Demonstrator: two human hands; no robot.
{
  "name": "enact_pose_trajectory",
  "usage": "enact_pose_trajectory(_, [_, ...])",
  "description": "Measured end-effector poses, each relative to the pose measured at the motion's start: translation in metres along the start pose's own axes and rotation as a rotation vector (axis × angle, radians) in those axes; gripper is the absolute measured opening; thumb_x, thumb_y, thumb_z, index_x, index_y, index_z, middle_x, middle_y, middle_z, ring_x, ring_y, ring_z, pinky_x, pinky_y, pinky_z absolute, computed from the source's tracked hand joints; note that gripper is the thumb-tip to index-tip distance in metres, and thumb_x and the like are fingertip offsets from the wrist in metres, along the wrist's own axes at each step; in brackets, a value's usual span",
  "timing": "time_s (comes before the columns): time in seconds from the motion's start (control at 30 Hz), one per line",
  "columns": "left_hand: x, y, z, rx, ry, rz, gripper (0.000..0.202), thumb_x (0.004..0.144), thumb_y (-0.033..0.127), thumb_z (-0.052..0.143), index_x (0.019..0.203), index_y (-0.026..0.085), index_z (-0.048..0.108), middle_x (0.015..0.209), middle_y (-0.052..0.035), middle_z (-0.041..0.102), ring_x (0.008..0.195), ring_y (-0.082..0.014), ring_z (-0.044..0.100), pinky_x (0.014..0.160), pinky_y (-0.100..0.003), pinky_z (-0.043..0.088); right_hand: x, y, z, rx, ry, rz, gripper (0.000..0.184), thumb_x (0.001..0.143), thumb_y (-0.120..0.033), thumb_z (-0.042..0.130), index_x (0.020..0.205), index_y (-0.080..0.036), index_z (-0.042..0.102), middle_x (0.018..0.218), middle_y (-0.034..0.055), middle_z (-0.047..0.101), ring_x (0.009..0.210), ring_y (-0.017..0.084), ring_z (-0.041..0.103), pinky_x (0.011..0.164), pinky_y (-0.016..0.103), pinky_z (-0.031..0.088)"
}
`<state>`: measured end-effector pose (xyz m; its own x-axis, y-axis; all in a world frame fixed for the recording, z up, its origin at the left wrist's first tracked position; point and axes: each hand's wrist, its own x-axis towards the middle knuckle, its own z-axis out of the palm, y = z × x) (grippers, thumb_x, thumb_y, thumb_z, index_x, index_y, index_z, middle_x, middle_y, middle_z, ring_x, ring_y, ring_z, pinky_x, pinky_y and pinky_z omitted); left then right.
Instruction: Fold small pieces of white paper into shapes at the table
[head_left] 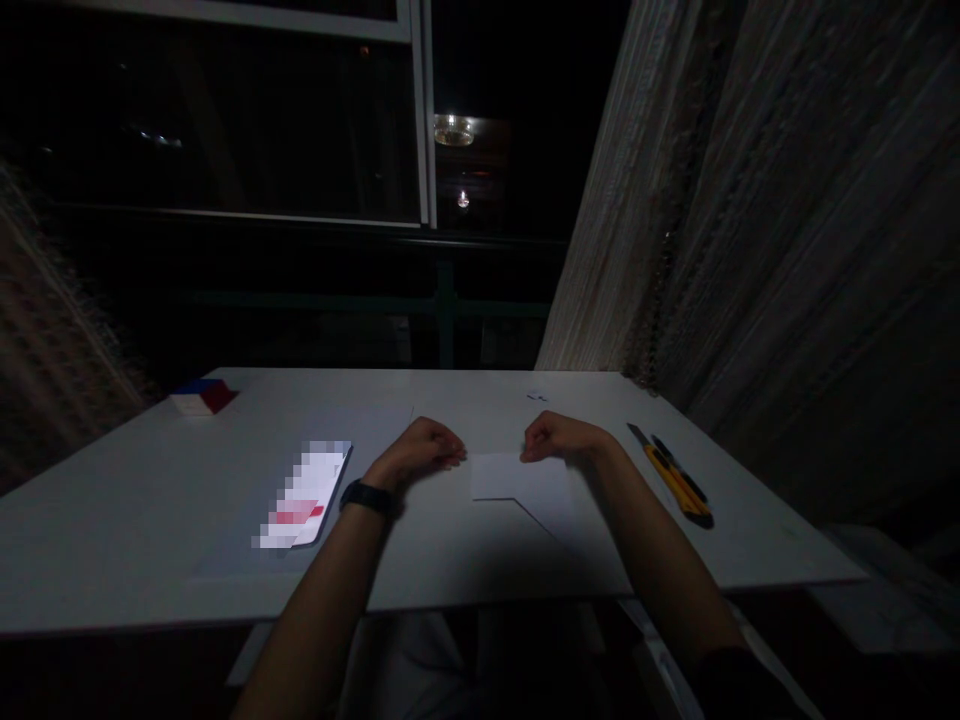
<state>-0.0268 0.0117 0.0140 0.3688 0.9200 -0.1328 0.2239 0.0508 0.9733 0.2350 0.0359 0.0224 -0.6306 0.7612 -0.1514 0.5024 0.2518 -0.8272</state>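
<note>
A piece of white paper [499,478] lies on the table in front of me, with a straight left part and a slanting lower edge on the right. My right hand [553,437] is bent down over its upper edge, fingers closed on the paper there. My left hand [429,446], with a dark watch [366,496] on its wrist, is just left of the paper's upper left corner. Its fingers are curled together, and whatever they may pinch is too dim to make out.
A lit phone [307,495] lies left of my left wrist. A yellow utility knife [670,475] and a dark pen-like thing [679,467] lie at right. A coloured cube [202,396] sits far left on the white table [135,540]. Small scraps [537,397] lie near the back edge.
</note>
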Motion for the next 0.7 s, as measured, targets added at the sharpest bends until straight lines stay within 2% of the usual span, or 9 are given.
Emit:
enact_pose_trajectory(0.03, [0.001, 0.0, 0.004, -0.026, 0.034, 0.052, 0.031, 0.061, 0.037, 0.069, 0.074, 0.008, 0.069, 0.074, -0.0136, 0.069, 0.063, -0.0155, 0.06, 0.058, -0.025, 0.044, 0.002, -0.001, 0.002, -0.001, 0.0, -0.004, 0.032, 0.054, -0.042, 0.072, 0.059, -0.011, 0.063, 0.047, -0.0042, 0.05, 0.046, 0.007, 0.04, 0.048, 0.021, 0.028])
enact_pose_trajectory(0.13, [0.006, -0.001, 0.019, -0.008, -0.021, 0.176, 0.036, 0.062, 0.041, 0.069, 0.079, 0.009, 0.07, 0.076, -0.0109, 0.069, 0.065, -0.0146, 0.058, 0.059, -0.024, 0.041, 0.008, -0.008, 0.011, 0.004, 0.002, -0.031, 0.031, 0.056, -0.041, 0.071, 0.059, -0.011, 0.063, 0.046, -0.0052, 0.048, 0.046, 0.006, 0.037, 0.046, 0.021, 0.026])
enact_pose_trajectory(0.27, [0.013, -0.008, 0.033, 0.117, 0.074, 0.126, 0.028, 0.055, 0.036, 0.073, 0.064, 0.009, 0.069, 0.059, -0.0061, 0.064, 0.052, -0.0123, 0.051, 0.05, -0.024, 0.036, 0.015, -0.014, 0.021, 0.082, 0.017, -0.052, 0.028, 0.055, -0.037, 0.072, 0.06, -0.011, 0.064, 0.047, -0.0048, 0.05, 0.046, 0.006, 0.039, 0.047, 0.021, 0.027])
enact_pose_trajectory(0.4, [0.015, -0.011, 0.033, 0.159, 0.128, 0.124, 0.024, 0.056, 0.032, 0.071, 0.061, 0.009, 0.068, 0.057, -0.0054, 0.062, 0.05, -0.0115, 0.049, 0.048, -0.023, 0.034, 0.021, -0.012, 0.028, 0.189, 0.07, -0.072, 0.023, 0.055, -0.03, 0.071, 0.066, -0.01, 0.068, 0.058, 0.0, 0.061, 0.054, 0.009, 0.049, 0.055, 0.022, 0.035])
enact_pose_trajectory(0.53, [0.014, -0.01, 0.03, 0.16, 0.112, 0.12, 0.024, 0.058, 0.032, 0.069, 0.063, 0.009, 0.069, 0.056, -0.005, 0.061, 0.047, -0.0107, 0.047, 0.045, -0.023, 0.032, 0.024, -0.009, 0.027, 0.211, 0.078, -0.082, 0.02, 0.055, -0.028, 0.07, 0.064, -0.01, 0.069, 0.054, 0.0003, 0.061, 0.052, 0.009, 0.049, 0.054, 0.022, 0.035])
enact_pose_trajectory(0.7, [0.016, -0.013, 0.019, 0.186, 0.131, 0.152, 0.028, 0.057, 0.036, 0.071, 0.063, 0.009, 0.069, 0.057, -0.0055, 0.062, 0.049, -0.0114, 0.047, 0.047, -0.024, 0.033, 0.015, -0.007, 0.015, 0.209, 0.069, -0.072, 0.02, 0.053, -0.027, 0.072, 0.064, -0.01, 0.07, 0.055, 0.0023, 0.064, 0.053, 0.011, 0.053, 0.054, 0.023, 0.039])
